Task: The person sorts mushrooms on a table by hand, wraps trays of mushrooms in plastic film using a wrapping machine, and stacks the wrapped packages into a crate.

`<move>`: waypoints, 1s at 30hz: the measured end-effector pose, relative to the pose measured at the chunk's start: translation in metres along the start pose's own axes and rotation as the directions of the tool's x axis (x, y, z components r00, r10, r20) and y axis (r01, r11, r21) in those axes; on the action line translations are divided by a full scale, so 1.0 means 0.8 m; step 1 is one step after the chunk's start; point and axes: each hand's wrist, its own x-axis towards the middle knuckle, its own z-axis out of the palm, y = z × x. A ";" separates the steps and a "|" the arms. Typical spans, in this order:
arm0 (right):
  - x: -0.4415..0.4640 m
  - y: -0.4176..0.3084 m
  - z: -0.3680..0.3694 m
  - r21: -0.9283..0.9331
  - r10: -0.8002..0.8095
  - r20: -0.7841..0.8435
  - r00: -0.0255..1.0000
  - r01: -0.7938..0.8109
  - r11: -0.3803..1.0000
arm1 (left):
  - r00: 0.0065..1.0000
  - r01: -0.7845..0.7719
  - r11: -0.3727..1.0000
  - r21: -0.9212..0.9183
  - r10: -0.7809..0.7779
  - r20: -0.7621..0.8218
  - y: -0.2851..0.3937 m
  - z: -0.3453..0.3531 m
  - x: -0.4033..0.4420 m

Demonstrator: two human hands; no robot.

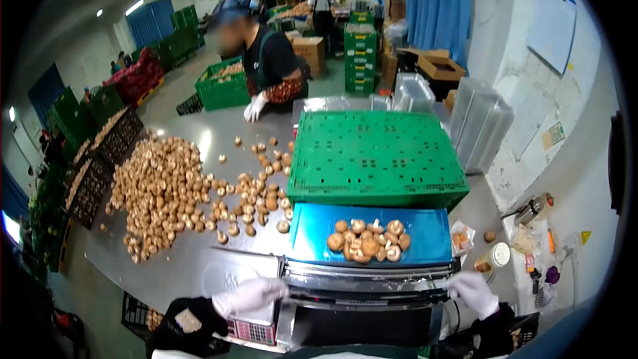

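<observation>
My left hand (251,295), in a white glove, is closed in a pinch at the left end of a film wrapping machine (372,306). At its right end my right hand (473,292), also gloved in white, pinches too. A shiny strip of clear plastic film (379,285) stretches between them across the machine's front; the fingertips are small, but both seem to grip its edge. Behind the film, a cluster of brown mushrooms (369,243) lies on a blue surface (309,233). Beside my left hand is a scale (251,331) with a keypad.
An upturned green crate (379,153) stands behind the blue surface. Loose mushrooms (159,189) are heaped on the steel table (199,269). Clear plastic trays (482,123) are stacked at right, near a cup (493,259). A co-worker (269,60) leans over the far edge.
</observation>
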 end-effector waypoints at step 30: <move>0.129 0.104 0.056 -0.710 -0.429 0.469 0.772 0.618 0.336 | 0.859 -0.391 0.537 0.747 0.505 0.086 -0.069 0.048 0.140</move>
